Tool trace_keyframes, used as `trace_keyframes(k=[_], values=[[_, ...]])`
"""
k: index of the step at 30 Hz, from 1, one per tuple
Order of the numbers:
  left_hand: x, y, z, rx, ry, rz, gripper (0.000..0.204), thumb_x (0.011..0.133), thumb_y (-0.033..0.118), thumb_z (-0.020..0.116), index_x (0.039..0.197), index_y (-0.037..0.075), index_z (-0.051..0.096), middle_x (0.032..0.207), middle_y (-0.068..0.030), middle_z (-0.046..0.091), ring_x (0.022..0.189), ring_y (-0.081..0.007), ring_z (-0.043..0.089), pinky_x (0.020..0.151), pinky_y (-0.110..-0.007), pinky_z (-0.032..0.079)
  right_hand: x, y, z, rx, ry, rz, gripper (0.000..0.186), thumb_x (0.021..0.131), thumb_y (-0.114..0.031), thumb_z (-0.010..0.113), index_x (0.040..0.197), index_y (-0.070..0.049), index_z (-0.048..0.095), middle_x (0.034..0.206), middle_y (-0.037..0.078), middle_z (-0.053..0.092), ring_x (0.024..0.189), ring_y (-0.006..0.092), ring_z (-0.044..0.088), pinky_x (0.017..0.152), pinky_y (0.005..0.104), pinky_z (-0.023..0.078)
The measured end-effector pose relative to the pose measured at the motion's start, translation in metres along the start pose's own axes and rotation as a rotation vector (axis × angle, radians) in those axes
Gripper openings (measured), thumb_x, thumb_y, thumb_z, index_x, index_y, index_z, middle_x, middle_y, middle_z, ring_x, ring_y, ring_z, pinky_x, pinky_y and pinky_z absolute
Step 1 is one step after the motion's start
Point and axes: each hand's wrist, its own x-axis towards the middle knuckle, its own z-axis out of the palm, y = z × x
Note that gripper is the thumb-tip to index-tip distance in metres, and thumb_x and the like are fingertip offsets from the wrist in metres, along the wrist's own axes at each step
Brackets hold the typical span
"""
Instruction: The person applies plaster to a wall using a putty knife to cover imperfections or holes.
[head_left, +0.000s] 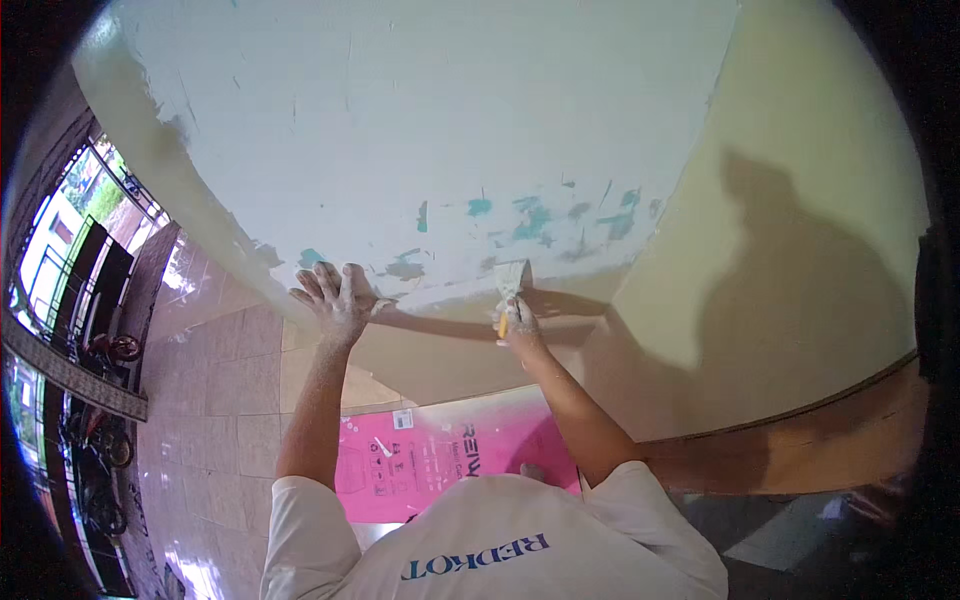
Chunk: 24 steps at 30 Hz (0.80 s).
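Observation:
My left hand (336,302), dusted with white, is spread with fingers apart on the lower edge of a white surface (440,110) marked with teal and grey patches. My right hand (522,330) grips a putty knife (512,274) with a yellow handle and a pale, coated blade, which lies at that same lower edge, right of my left hand. Beige wall (800,250) flanks the white area on the right, with my shadow on it.
A pink printed board (380,465) lies below my arms on the tiled floor (200,380). A dark ledge with a brownish face (820,450) runs at lower right. Parked motorbikes (105,430) and metal railings (95,255) stand at the left.

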Motion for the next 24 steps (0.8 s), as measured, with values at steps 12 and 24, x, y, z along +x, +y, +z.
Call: trace_keyframes(k=[12, 24], values=[[-0.006, -0.003, 0.016, 0.028, 0.139, 0.107, 0.104, 0.064, 0.065, 0.068, 0.144, 0.020, 0.020, 0.148, -0.0273, 0.001, 0.132, -0.0552, -0.007, 0.094, -0.076, -0.004, -0.054, 0.014, -0.028, -0.421, 0.325, -0.390, 0.027, 0.094, -0.029, 0.043, 0.099, -0.004, 0.052, 0.070, 0.011, 0.053, 0.063, 0.0231, 0.054, 0.061, 0.0354, 0.044], [-0.019, -0.009, 0.021, -0.001, 0.113, 0.080, 0.103, 0.059, 0.062, 0.073, 0.143, 0.028, 0.022, 0.151, -0.0189, -0.003, 0.135, -0.0492, -0.012, 0.093, -0.077, -0.003, -0.016, 0.005, 0.016, -0.447, 0.234, -0.570, 0.021, 0.092, -0.022, 0.046, 0.100, -0.002, 0.049, 0.089, 0.021, 0.054, 0.082, 0.0383, 0.054, 0.073, 0.0453, 0.043]])
